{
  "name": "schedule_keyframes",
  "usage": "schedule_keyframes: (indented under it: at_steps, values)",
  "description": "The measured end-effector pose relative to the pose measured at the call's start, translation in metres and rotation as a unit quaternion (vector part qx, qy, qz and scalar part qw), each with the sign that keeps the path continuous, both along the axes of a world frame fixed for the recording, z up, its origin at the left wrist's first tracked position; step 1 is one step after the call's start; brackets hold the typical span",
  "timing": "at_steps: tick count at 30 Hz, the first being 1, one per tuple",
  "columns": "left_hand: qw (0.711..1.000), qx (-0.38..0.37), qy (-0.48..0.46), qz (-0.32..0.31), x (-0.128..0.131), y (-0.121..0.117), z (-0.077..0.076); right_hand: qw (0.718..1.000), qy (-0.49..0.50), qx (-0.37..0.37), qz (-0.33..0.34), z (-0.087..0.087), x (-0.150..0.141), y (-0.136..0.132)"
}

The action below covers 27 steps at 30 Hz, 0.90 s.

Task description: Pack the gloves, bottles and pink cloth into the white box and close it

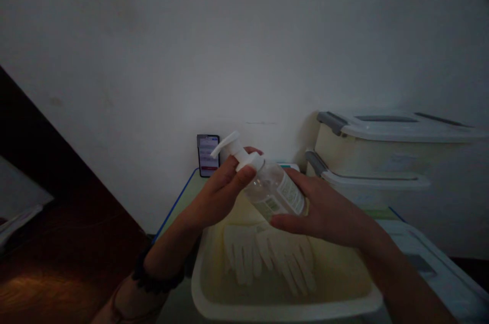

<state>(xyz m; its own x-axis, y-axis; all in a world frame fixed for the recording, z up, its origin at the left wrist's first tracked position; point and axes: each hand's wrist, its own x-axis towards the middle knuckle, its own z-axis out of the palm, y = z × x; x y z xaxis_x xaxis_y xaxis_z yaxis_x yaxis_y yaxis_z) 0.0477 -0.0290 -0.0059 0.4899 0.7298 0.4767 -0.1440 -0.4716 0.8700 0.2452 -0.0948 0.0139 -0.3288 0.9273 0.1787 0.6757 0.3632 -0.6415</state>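
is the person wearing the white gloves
No, the gloves lie in the tub, while the bare left hand and right hand hold the bottle.

Head-worn view, forward and down, near the bottle (275,194)

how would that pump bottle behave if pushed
Stood upright, the pump bottle would likely tip if pushed near the top, being taller than wide. Its smooth-looking clear body may be slippery. On its side it might roll, though the jutting spout would probably stop it.
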Motion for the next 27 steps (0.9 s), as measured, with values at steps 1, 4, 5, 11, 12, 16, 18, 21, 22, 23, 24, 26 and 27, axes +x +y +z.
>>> schedule_keyframes:
  at_steps: [1,4,5,11,12,16,18,21,22,23,24,26,27]
  values:
    - [1.0,0.004,-0.001,-0.011,0.0,-0.001,0.001,1.0,-0.01,0.004,0.003,0.001,0.0,-0.001]
    - [0.999,0.003,-0.003,-0.034,-0.001,-0.002,0.001,0.999,-0.033,0.009,0.007,0.003,-0.001,-0.003]
    - [0.999,0.002,-0.002,-0.037,-0.002,-0.002,0.001,0.999,-0.036,0.006,0.01,0.004,-0.001,-0.003]
    - [0.999,0.02,0.024,-0.028,-0.004,-0.001,0.001,0.999,-0.027,-0.034,0.02,0.002,-0.002,-0.002]
    - [0.999,0.022,0.032,-0.029,-0.005,-0.001,0.001,0.999,-0.025,-0.036,0.02,0.002,-0.002,-0.002]
    - [0.997,0.034,0.062,-0.032,-0.007,-0.002,0.004,0.999,-0.031,-0.034,0.018,0.002,0.0,-0.001]
    - [0.995,0.04,0.079,-0.037,-0.01,-0.003,0.007,0.999,-0.025,-0.026,0.023,0.002,0.001,0.0]
    - [0.991,0.028,0.101,-0.077,-0.015,-0.003,0.012,0.999,-0.003,-0.019,0.029,0.002,0.004,-0.001]
    - [0.99,0.026,0.102,-0.092,-0.018,-0.002,0.013,0.999,0.004,-0.019,0.03,0.002,0.004,-0.001]
    - [0.989,0.027,0.101,-0.103,-0.021,-0.001,0.015,0.999,0.008,-0.02,0.031,0.002,0.004,-0.001]
    - [0.989,0.029,0.098,-0.111,-0.023,-0.001,0.016,0.999,0.01,-0.023,0.031,0.003,0.005,-0.002]
    - [0.988,0.036,0.093,-0.113,-0.028,0.001,0.017,0.999,0.01,-0.026,0.033,0.003,0.005,-0.003]
    - [0.989,0.038,0.091,-0.113,-0.029,0.003,0.016,0.999,0.01,-0.028,0.034,0.003,0.005,-0.003]
